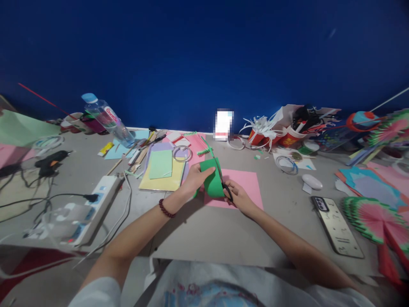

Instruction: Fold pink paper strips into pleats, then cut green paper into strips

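Note:
My left hand (194,180) grips a sheet of green paper (211,181), its thumb lying on top. The paper is curved and held above the table. In my right hand (238,196) is a pair of scissors (227,191) with black handles. Their blades point up and away from me along the green paper's right edge. A thin green strip stands out beyond the paper near the blade tips; whether it is fully cut off I cannot tell. Beneath my right hand and the green paper lies a pink sheet (252,185), flat on the table.
A stack of coloured paper (175,177) lies left of my hands. Farther left are a power strip (99,209), a bottle (111,123) and a glue gun (51,164). On the right are a phone (338,230), a mouse (312,182) and a pink-green paper fan (377,221).

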`<state>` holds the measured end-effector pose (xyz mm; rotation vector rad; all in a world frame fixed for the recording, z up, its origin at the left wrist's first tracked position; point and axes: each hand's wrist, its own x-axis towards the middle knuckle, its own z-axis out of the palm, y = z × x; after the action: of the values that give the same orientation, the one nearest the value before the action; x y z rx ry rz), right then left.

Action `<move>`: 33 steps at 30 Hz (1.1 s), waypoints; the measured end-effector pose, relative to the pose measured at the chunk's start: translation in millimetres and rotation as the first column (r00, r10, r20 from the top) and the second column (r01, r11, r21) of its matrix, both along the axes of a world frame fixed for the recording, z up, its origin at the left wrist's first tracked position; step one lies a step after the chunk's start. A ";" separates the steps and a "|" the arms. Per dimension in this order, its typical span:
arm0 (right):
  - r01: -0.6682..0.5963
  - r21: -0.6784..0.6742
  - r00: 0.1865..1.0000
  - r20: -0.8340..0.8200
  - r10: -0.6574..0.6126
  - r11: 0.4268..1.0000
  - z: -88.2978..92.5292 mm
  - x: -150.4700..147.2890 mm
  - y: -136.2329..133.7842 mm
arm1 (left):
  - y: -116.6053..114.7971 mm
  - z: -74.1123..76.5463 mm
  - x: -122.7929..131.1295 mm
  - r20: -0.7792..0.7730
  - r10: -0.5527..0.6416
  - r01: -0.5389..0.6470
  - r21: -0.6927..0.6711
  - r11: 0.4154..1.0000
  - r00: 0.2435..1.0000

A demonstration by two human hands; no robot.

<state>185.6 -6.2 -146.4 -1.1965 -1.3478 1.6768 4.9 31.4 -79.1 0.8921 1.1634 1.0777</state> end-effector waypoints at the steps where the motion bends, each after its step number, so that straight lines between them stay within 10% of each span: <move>1: -0.001 0.001 1.000 0.004 0.001 1.000 0.7 -0.2 -0.1 | -0.2 0.7 0.2 0.009 0.000 0.000 -0.005 1.000 1.000; 33: 0.007 0.017 0.999 0.053 -0.007 1.000 8.4 -1.8 -0.5 | -2.3 0.4 0.0 -0.038 -0.066 0.065 -0.022 0.998 0.997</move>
<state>183.8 -6.7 -138.0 -1.2432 -1.3855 1.6364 4.9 29.1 -78.7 0.9318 1.1674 0.9971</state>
